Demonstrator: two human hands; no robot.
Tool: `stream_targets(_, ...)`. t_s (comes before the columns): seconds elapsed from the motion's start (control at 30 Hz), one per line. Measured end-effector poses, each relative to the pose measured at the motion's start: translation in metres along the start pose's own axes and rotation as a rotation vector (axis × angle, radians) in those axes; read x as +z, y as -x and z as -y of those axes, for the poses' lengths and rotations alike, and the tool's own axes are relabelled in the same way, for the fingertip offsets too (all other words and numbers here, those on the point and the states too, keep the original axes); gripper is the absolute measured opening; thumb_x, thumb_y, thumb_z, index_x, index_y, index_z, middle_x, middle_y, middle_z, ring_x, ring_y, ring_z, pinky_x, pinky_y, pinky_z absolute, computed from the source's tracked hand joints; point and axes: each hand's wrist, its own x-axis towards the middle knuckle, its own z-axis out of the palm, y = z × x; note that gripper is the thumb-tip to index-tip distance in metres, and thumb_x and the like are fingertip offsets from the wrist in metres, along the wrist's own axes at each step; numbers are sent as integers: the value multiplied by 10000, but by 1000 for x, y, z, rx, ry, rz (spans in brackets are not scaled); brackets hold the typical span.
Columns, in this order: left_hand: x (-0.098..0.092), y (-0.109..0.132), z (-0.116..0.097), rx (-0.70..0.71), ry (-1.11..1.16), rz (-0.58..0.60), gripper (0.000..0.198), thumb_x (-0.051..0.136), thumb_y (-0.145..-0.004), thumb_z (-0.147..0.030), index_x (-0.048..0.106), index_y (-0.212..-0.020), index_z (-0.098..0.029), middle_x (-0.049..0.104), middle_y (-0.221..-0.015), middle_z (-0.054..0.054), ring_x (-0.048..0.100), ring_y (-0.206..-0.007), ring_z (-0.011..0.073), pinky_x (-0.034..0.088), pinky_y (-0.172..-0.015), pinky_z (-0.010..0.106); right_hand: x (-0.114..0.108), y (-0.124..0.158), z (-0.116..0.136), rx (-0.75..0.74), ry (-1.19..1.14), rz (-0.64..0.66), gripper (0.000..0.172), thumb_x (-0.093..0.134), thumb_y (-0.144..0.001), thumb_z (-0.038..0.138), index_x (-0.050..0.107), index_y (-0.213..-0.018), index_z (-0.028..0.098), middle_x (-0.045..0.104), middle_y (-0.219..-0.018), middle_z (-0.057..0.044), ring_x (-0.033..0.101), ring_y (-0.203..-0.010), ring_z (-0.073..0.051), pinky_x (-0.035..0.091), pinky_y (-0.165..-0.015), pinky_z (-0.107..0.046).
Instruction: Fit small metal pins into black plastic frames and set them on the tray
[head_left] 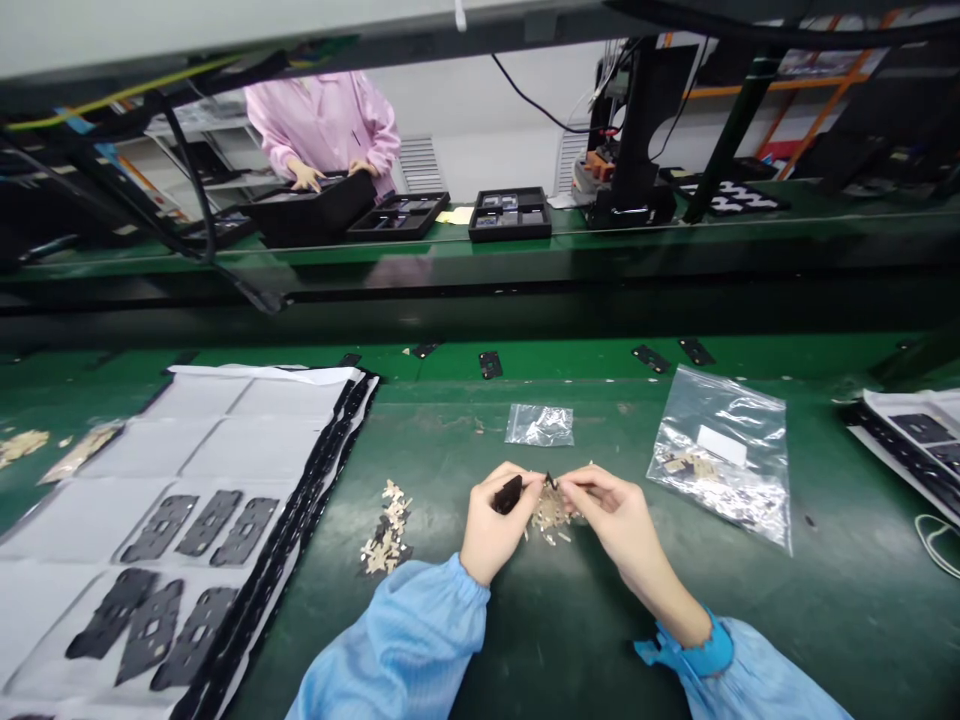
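Observation:
My left hand (496, 527) grips a small black piece (508, 494) between thumb and fingers. My right hand (611, 510) faces it, its fingertips pinching a tiny dark piece (551, 481) too small to identify. Right beneath both hands lies a loose heap of beige strips (551, 515). A second heap of beige strips and black scraps (386, 530) sits to the left of my left hand. Blue sleeves (405, 645) cover both forearms.
A white backing sheet (172, 480) with black die-cut parts lies left on the green bench. Plastic bags (720, 455) lie beyond my hands, and a stack of sheets (911, 430) lies right. Across the bench, a co-worker in pink (322, 125) handles black trays (510, 215).

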Motion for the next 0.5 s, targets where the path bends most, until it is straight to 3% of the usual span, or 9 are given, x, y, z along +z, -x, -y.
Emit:
stream_targets(0.23,0,2,0,-177,186,121,193,617,-785,-313,705,-793,-142,537,-718,10,445,-504,61,382,-468,192,-3,-1,-1,136,-86,33,215,706,-715,374,678,-757,164,625,-724,-28,537,-569,-126,467,-556,-258)
stream_targets(0.4,3,3,0,-216,240,164,190,611,-773,-301,678,-821,-130,542,-719,9,472,-465,57,403,-451,198,0,1,-2,40,-57,3,192,698,-724,360,653,-700,175,556,-730,-20,527,-614,-137,465,-517,-239)
stream_targets(0.5,2,2,0,-301,438,76,122,573,-732,-204,587,-846,-165,550,-681,-32,486,-406,61,450,-458,224,3,2,1,-22,-80,-46,170,699,-727,337,644,-684,182,537,-745,-14,508,-613,-127,455,-516,-231)
